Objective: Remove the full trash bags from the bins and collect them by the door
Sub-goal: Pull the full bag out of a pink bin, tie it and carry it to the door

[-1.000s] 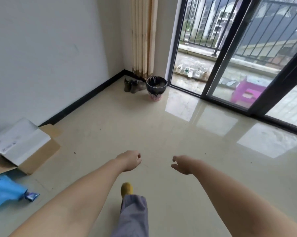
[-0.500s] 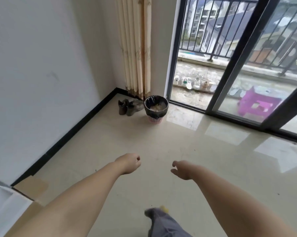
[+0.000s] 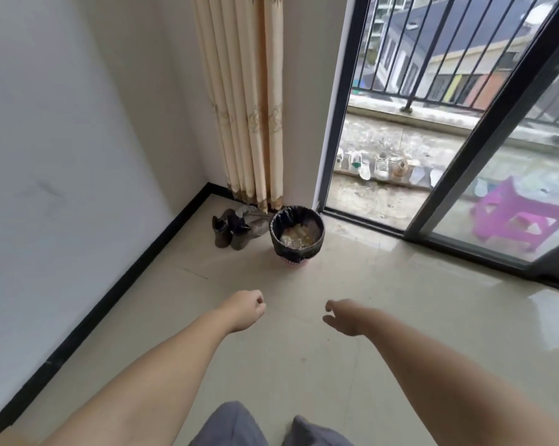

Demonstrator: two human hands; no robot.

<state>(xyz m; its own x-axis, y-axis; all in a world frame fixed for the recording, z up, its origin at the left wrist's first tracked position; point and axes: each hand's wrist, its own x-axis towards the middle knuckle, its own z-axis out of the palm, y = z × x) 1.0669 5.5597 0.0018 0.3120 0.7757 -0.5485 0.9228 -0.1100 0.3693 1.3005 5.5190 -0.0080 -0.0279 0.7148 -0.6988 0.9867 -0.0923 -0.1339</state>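
Ahead, your left hand (image 3: 244,309) and right hand (image 3: 342,317) hang loosely curled, holding nothing; boots (image 3: 233,228) just beside bin (image 3: 296,235), curtain (image 3: 242,101) behind

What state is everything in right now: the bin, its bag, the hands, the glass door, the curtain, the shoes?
Bin: upright, by the curtain.
Trash bag: in the bin, rim folded over, rubbish inside.
Left hand: loosely curled, holding nothing.
Right hand: relaxed, holding nothing.
Glass door: slid open.
Curtain: bunched in the corner.
Shoes: beside the bin.
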